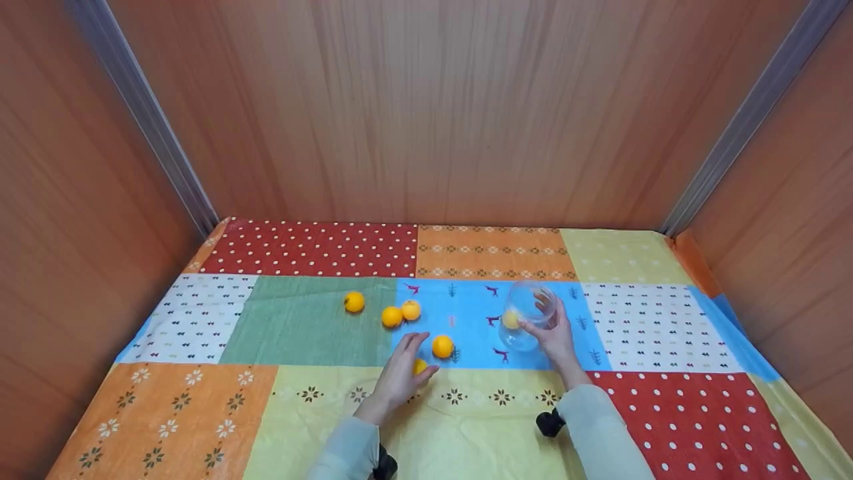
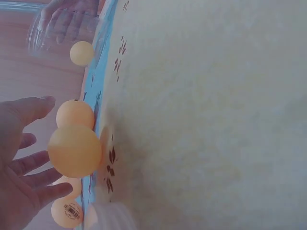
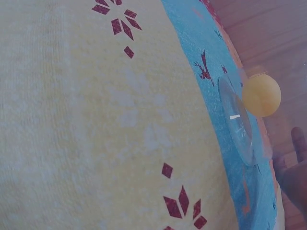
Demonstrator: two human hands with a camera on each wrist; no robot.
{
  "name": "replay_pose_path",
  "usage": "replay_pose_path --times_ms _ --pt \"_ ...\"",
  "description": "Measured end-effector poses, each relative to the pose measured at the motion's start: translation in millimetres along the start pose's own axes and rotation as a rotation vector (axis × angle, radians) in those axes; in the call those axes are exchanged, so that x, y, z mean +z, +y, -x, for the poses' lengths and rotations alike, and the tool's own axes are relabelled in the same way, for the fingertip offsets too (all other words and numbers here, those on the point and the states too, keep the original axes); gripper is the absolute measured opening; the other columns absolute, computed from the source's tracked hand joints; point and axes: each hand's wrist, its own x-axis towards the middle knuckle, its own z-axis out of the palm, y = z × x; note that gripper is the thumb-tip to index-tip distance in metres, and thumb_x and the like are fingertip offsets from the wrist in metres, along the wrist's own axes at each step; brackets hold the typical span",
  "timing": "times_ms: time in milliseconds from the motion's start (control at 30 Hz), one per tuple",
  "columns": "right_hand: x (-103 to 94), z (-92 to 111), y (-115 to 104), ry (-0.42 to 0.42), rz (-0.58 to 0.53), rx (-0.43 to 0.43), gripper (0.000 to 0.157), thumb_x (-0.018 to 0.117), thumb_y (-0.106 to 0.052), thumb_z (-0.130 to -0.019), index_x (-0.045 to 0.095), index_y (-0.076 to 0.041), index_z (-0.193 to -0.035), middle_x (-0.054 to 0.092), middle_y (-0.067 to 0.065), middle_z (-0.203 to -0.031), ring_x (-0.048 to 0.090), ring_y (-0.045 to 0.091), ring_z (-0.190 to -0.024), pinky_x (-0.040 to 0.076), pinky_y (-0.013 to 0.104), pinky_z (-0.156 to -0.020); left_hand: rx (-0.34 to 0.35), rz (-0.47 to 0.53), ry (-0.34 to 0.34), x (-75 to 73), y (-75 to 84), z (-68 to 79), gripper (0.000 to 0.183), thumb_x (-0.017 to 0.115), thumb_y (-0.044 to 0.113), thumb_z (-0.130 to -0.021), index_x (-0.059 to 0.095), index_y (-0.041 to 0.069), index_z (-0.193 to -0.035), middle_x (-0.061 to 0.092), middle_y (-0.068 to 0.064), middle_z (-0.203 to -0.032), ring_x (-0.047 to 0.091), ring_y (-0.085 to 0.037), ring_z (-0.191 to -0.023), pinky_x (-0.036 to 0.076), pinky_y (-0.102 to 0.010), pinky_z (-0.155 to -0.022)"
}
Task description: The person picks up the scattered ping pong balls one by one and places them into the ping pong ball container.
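Observation:
My left hand is around an orange table tennis ball on the cloth. In the left wrist view its fingers are spread beside that ball without curling round it. Just beyond lies a second orange ball. My right hand grips a clear, rounded jar by its side. Inside the jar is one ball, seen through the wall in the right wrist view as well. The right hand's fingers are partly hidden at that view's edge.
Farther back lie two orange balls close together and another ball to their left. A patchwork cloth covers the table. Wood-patterned panels stand behind and at both sides.

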Motion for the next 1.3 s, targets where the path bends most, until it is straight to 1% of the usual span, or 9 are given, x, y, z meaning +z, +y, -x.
replay_pose_path --times_ms 67,233,533,733,800,967,1067,1167,1300 --pt "-1.1 -0.8 3.7 0.000 0.004 -0.014 0.076 0.070 0.000 -0.073 0.026 -0.002 -0.135 0.034 0.019 -0.135 0.029 0.030 -0.125 0.017 0.048 -0.103 0.003 0.003 0.004 0.2 -0.8 2.1 0.056 0.067 0.015 -0.079 0.042 0.000 -0.127 0.043 -0.013 -0.120 0.048 -0.027 -0.104 0.039 -0.040 -0.091" --pt "-1.8 -0.6 6.4 -0.011 -0.001 -0.035 0.076 0.070 -0.001 -0.074 0.025 -0.004 -0.136 0.033 0.020 -0.136 0.028 0.032 -0.125 0.016 0.049 -0.103 -0.027 0.009 -0.020 2.8 -3.6 7.0 0.058 0.068 0.015 -0.079 0.041 0.000 -0.128 0.042 -0.014 -0.120 0.048 -0.027 -0.103 0.039 -0.039 -0.091" --pt "-2.3 -1.6 6.2 -0.008 0.014 -0.028 0.079 0.072 -0.004 -0.072 0.025 -0.004 -0.136 0.036 0.014 -0.134 0.030 0.028 -0.125 0.019 0.047 -0.102 -0.046 0.027 -0.027 4.8 -6.8 9.6 0.057 0.069 0.010 -0.076 0.042 -0.002 -0.125 0.041 -0.015 -0.120 0.049 -0.029 -0.103 0.040 -0.041 -0.090" --pt "-2.5 -0.9 5.4 -0.003 0.025 -0.001 0.079 0.072 -0.006 -0.072 0.026 -0.006 -0.137 0.036 0.013 -0.134 0.030 0.027 -0.125 0.020 0.047 -0.102 -0.101 0.029 -0.060 4.0 -7.1 10.7 0.054 0.071 0.007 -0.074 0.047 0.000 -0.122 0.043 -0.014 -0.119 0.047 -0.028 -0.105 0.038 -0.043 -0.092" --pt "-0.8 1.0 -0.6 -0.007 0.023 0.007 0.079 0.072 -0.005 -0.073 0.025 -0.005 -0.137 0.035 0.016 -0.135 0.029 0.029 -0.125 0.019 0.048 -0.102 -0.117 0.040 -0.071 3.6 -7.0 11.1 0.052 0.071 0.006 -0.074 0.048 0.000 -0.120 0.044 -0.013 -0.118 0.048 -0.028 -0.103 0.038 -0.043 -0.091" --pt "1.0 1.3 -3.1 -0.010 -0.010 -0.010 0.077 0.070 0.001 -0.073 0.025 -0.002 -0.136 0.035 0.019 -0.134 0.027 0.033 -0.125 0.019 0.048 -0.102 -0.097 0.044 -0.049 3.5 -9.2 11.2 0.045 0.072 0.001 -0.071 0.053 -0.002 -0.112 0.049 -0.012 -0.110 0.050 -0.030 -0.100 0.041 -0.044 -0.088" --pt "-1.0 -1.7 5.8 -0.001 -0.007 -0.028 0.075 0.071 0.000 -0.072 0.028 -0.003 -0.134 0.037 0.017 -0.133 0.029 0.032 -0.125 0.019 0.047 -0.102 -0.081 0.035 -0.033 3.0 -9.8 11.4 0.042 0.072 0.000 -0.070 0.055 -0.003 -0.108 0.051 -0.012 -0.106 0.049 -0.033 -0.104 0.040 -0.045 -0.088" --pt "-1.3 -2.0 7.5 0.006 0.016 -0.034 0.076 0.072 -0.002 -0.071 0.029 -0.005 -0.134 0.038 0.014 -0.132 0.031 0.029 -0.124 0.020 0.046 -0.102 -0.088 0.037 -0.034 2.1 -9.0 12.1 0.040 0.071 0.000 -0.071 0.056 -0.003 -0.108 0.052 -0.012 -0.106 0.046 -0.036 -0.109 0.037 -0.046 -0.091" --pt "-1.0 -1.4 7.0 0.010 0.014 -0.031 0.076 0.072 -0.002 -0.071 0.030 -0.005 -0.134 0.038 0.014 -0.133 0.031 0.027 -0.124 0.021 0.045 -0.102 -0.102 0.052 -0.036 1.2 -7.8 12.7 0.040 0.070 -0.001 -0.072 0.056 -0.004 -0.109 0.053 -0.013 -0.107 0.046 -0.035 -0.110 0.036 -0.047 -0.092"
